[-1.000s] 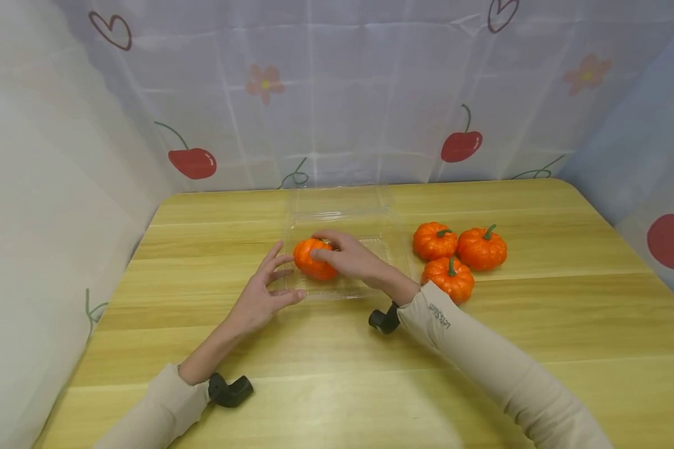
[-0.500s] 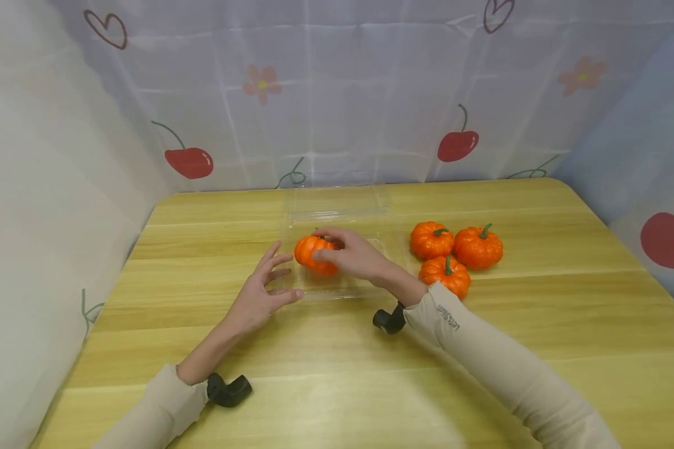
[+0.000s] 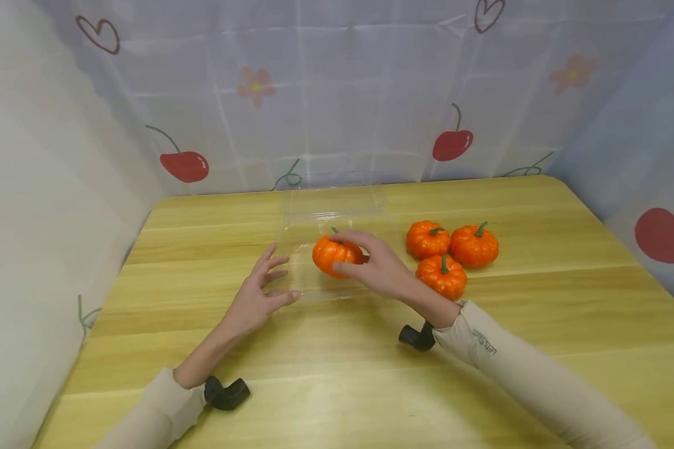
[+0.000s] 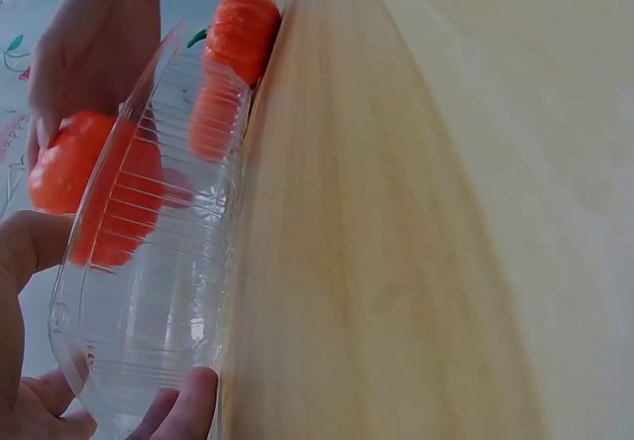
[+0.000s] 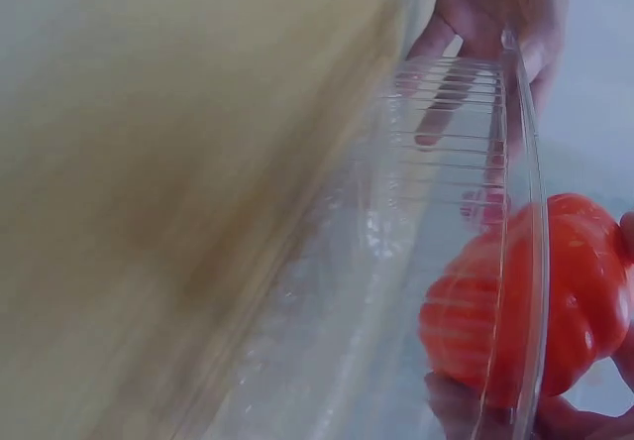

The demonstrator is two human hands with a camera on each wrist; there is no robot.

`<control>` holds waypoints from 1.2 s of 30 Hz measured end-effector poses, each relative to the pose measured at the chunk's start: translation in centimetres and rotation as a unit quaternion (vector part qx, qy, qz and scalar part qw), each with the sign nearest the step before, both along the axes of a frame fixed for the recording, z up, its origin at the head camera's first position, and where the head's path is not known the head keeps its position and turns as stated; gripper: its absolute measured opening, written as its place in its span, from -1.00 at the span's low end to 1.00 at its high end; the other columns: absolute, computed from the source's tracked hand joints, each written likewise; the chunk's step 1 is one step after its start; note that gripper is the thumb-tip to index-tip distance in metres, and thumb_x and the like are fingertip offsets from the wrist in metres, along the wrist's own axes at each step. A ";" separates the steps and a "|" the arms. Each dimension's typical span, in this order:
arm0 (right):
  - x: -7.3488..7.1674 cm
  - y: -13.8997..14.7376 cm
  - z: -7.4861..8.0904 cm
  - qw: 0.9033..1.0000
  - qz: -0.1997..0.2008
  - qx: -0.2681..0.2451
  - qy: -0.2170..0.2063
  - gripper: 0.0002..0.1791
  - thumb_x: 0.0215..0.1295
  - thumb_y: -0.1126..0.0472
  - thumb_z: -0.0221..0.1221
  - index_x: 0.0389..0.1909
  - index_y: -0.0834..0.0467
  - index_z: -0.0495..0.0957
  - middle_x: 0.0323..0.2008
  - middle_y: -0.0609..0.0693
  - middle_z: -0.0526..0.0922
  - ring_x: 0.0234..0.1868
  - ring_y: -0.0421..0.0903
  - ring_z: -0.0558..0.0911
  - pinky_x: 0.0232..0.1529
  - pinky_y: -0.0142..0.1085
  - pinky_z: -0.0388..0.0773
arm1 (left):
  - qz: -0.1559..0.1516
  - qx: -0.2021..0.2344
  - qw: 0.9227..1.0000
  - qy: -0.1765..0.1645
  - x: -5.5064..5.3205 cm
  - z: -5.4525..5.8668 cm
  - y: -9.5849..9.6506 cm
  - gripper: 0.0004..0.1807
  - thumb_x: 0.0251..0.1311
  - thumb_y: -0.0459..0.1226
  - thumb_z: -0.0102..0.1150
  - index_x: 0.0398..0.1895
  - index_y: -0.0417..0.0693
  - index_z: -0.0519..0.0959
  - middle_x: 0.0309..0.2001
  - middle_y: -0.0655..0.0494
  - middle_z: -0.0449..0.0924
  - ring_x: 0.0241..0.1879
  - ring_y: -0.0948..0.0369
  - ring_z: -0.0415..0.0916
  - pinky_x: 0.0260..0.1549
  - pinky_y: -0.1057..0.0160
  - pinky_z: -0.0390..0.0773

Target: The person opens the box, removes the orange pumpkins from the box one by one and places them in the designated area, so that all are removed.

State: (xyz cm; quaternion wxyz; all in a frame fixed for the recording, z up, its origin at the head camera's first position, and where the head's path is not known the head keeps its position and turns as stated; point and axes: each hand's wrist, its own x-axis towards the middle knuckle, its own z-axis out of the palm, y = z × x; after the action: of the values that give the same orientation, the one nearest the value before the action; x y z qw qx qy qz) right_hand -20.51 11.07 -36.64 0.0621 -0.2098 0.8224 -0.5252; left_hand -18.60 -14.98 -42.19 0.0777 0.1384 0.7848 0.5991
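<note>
Left hand: [image 3: 255, 299] lies on the worktop [image 3: 337, 386] left of centre, fingers straight and spread, tips touching the left wall of the tray [image 3: 297, 274]; grasps nothing.
Tray: clear plastic clamshell, open, base near the middle of the worktop, lid laid back toward the far edge. Looks thin and light, likely to flex, slide or crackle under a push; best steadied at the rim or a wall, as the left hand does.
Held pumpkin: [image 3: 336, 255] above the tray's right half, just over the rim; cannot tell whether it touches the base.
Right hand: [image 3: 379, 271] fingers and thumb curled round the held pumpkin, gripping it from the right side and top.
Handling of the pumpkin: judged a light, hollow or foam imitation, firm enough for a plain pinch; glossy ribbed skin may be a little slippery, so a grip across the body, fingers in the ribs, seems safer than the thin green stem, which looks likely to snap or pull off.
Loose pumpkins: [image 3: 445, 249] clustered right of the tray, toward the right half of the worktop, close together or touching.
Count, pumpkins: four, one held and three loose.
Count, trays: one.
Count, hands: two.
Count, wrist cameras: two, black, one [image 3: 226, 393] under the left sleeve, one [image 3: 417, 337] under the right.
</note>
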 end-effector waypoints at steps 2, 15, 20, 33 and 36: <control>0.4 0.6 -0.1 1.000 -0.003 -0.002 0.009 -0.49 0.26 0.22 0.28 0.26 0.12 0.52 0.28 0.05 0.44 0.21 0.02 0.44 0.10 -0.09 0.55 | 0.002 0.000 1.000 0.000 0.1 0.0 -0.1 -0.20 0.16 -0.32 0.39 0.45 -0.18 0.23 0.58 0.20 -0.23 0.38 -0.11 0.20 0.21 -0.10 0.40; 2.8 3.4 0.6 0.995 -0.020 0.042 0.086 -0.50 0.24 0.20 0.32 0.23 0.10 0.55 0.28 0.05 0.43 0.23 0.05 0.44 0.14 -0.01 0.49 | 0.002 0.004 1.000 -0.002 0.2 -0.2 -0.3 -0.20 0.16 -0.34 0.38 0.45 -0.19 0.23 0.58 0.20 -0.25 0.40 -0.12 0.16 0.20 -0.12 0.41; 3.5 4.6 0.8 0.994 -0.030 0.041 0.092 -0.49 0.24 0.20 0.34 0.23 0.12 0.55 0.31 0.06 0.41 0.26 0.06 0.43 0.19 0.03 0.45 | -0.001 0.002 1.000 -0.003 0.2 -0.1 -0.3 -0.21 0.17 -0.33 0.37 0.45 -0.19 0.23 0.58 0.22 -0.27 0.40 -0.10 0.15 0.20 -0.11 0.42; 5.1 7.6 1.0 0.987 -0.048 0.068 0.140 -0.48 0.25 0.22 0.34 0.24 0.13 0.53 0.32 0.08 0.39 0.34 0.10 0.33 0.22 0.11 0.36 | -0.005 -0.004 1.000 -0.002 0.1 0.2 0.0 -0.21 0.18 -0.30 0.37 0.45 -0.17 0.24 0.59 0.22 -0.27 0.42 -0.13 0.11 0.21 -0.11 0.40; 5.3 8.2 1.3 0.984 -0.051 0.075 0.153 -0.48 0.24 0.23 0.35 0.24 0.14 0.53 0.31 0.09 0.40 0.33 0.09 0.34 0.19 0.12 0.40 | -0.005 -0.007 1.000 0.001 0.2 0.1 0.0 -0.21 0.18 -0.30 0.37 0.46 -0.18 0.24 0.59 0.23 -0.27 0.41 -0.14 0.12 0.21 -0.11 0.41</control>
State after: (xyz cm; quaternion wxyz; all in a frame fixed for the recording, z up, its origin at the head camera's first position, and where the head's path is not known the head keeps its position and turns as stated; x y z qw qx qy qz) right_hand -15.24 19.29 -35.29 -0.0761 -0.2399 0.8691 -0.4257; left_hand -18.45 -15.02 -42.08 0.0805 0.1421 0.7882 0.5933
